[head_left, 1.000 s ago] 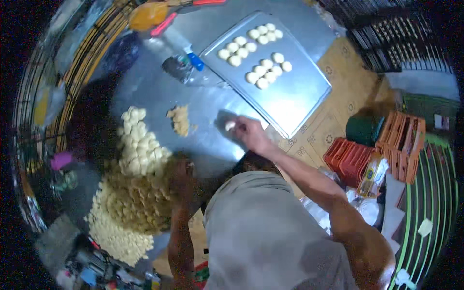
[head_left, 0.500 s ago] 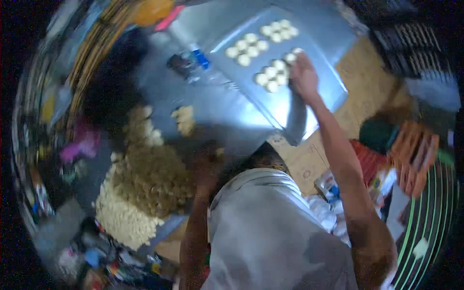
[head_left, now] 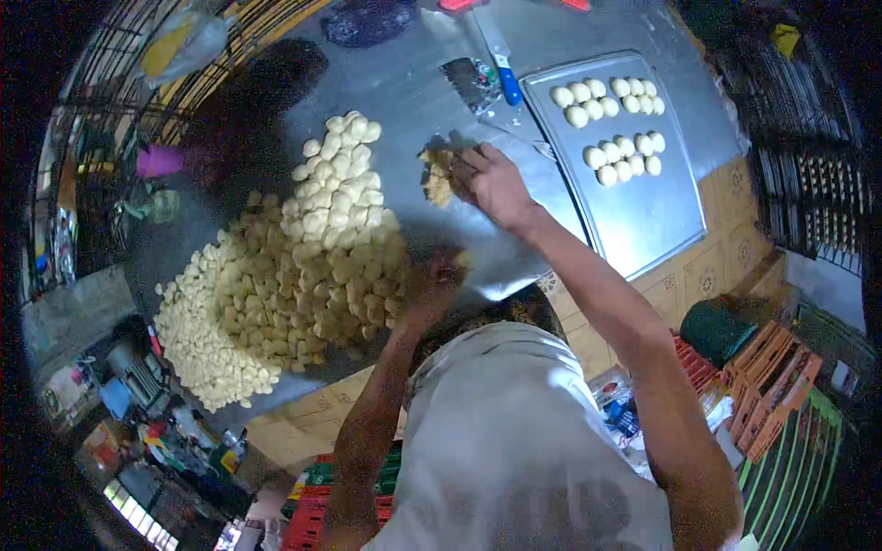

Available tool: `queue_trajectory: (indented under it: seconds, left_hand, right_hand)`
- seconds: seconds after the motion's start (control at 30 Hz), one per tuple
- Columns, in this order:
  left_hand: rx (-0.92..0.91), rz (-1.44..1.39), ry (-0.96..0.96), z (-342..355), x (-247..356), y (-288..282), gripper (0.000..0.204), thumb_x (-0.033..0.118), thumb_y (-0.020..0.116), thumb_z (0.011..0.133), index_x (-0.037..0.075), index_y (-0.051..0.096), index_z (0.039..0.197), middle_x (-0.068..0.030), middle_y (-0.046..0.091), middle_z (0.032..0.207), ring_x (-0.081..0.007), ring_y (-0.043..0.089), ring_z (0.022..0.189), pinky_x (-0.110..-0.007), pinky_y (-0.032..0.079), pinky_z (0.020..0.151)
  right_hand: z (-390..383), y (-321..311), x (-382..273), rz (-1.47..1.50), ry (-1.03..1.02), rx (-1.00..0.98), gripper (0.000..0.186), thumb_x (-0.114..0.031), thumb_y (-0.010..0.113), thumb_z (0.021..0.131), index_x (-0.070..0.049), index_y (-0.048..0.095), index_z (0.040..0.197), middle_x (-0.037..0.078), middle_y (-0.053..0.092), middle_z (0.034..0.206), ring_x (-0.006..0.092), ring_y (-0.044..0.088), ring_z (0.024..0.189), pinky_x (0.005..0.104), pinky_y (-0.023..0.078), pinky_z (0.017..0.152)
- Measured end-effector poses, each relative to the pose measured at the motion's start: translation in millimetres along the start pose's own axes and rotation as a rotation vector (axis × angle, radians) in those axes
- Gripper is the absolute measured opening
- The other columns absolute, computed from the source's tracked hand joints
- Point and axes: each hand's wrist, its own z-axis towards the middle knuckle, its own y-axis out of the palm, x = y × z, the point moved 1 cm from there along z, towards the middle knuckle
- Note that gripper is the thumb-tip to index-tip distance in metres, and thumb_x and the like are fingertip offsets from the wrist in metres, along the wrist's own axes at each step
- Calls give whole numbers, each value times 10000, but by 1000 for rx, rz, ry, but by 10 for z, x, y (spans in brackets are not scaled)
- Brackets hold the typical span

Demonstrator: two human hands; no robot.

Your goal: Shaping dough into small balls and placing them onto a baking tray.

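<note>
On the steel tabletop, the fingers of my right hand (head_left: 501, 191) are curled against a small crumbly yellow-brown mass (head_left: 437, 178), pinching at its edge. My left hand (head_left: 439, 285) is low and in shadow near the table's front edge, its fingers closed round a small pale piece of dough (head_left: 462, 260). Left of it spreads a big heap of flattened dough pieces (head_left: 317, 275), partly in my shadow. To the right lies a metal tray (head_left: 643, 225) with several round white dough balls (head_left: 625, 158) in three groups.
A blue-handled knife (head_left: 507, 78) lies beyond the crumbly mass, beside a small dark printed packet (head_left: 470, 84). Orange crates (head_left: 772, 386) and a dark green rounded thing (head_left: 717, 331) stand on the right. A loaded rack (head_left: 827, 202) is at the far right.
My right hand has left the tray's nearer group of dough balls and moved left to the crumbly mass. My left hand stays low by the heap. The whole view has shifted.
</note>
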Motion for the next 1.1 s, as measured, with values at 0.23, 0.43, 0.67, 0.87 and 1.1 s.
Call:
queue_trajectory:
  seconds: [0.23, 0.43, 0.67, 0.87, 1.1]
  left_hand:
    - [97, -157, -26, -122, -17, -130, 378, 148, 714, 929, 48, 704, 1293, -75, 756, 1136, -175, 688, 889, -310, 550, 798]
    - [164, -257, -42, -33, 154, -124, 384, 144, 715, 937, 26, 689, 1302, -87, 749, 1144, -181, 690, 905, -298, 553, 804]
    - [207, -354, -83, 415, 432, 7, 393, 140, 717, 946, 1, 672, 1311, -101, 740, 1152, -189, 692, 923, -285, 557, 811]
    - [142, -403, -70, 494, 517, 41, 401, 136, 718, 954, -20, 658, 1320, -112, 733, 1159, -196, 694, 939, -273, 560, 817]
    - [5, -462, -19, 377, 456, -150, 413, 131, 719, 964, -46, 641, 1329, -126, 724, 1168, -204, 696, 958, -260, 564, 824]
  right_hand:
    - [-130, 60, 150, 439, 218, -182, 255, -149, 640, 930, -96, 703, 1172, 111, 697, 1099, 293, 613, 927, 394, 477, 884]
    - [-260, 81, 235, 804, 443, -351, 260, -117, 653, 922, -73, 707, 1172, 131, 715, 1047, 311, 631, 854, 418, 497, 822]
    - [-287, -17, 123, 1267, 524, -304, 243, -54, 659, 902, -47, 713, 1139, 145, 717, 1006, 318, 647, 818, 422, 511, 760]
    - [-313, -466, -544, 575, 277, -19, 253, 70, 596, 842, -23, 738, 1030, 148, 614, 1083, 281, 601, 989, 375, 500, 779]
    - [-449, -499, -451, 798, 720, -301, 330, 52, 655, 833, -20, 762, 1137, 137, 689, 1101, 211, 637, 873, 320, 516, 741]
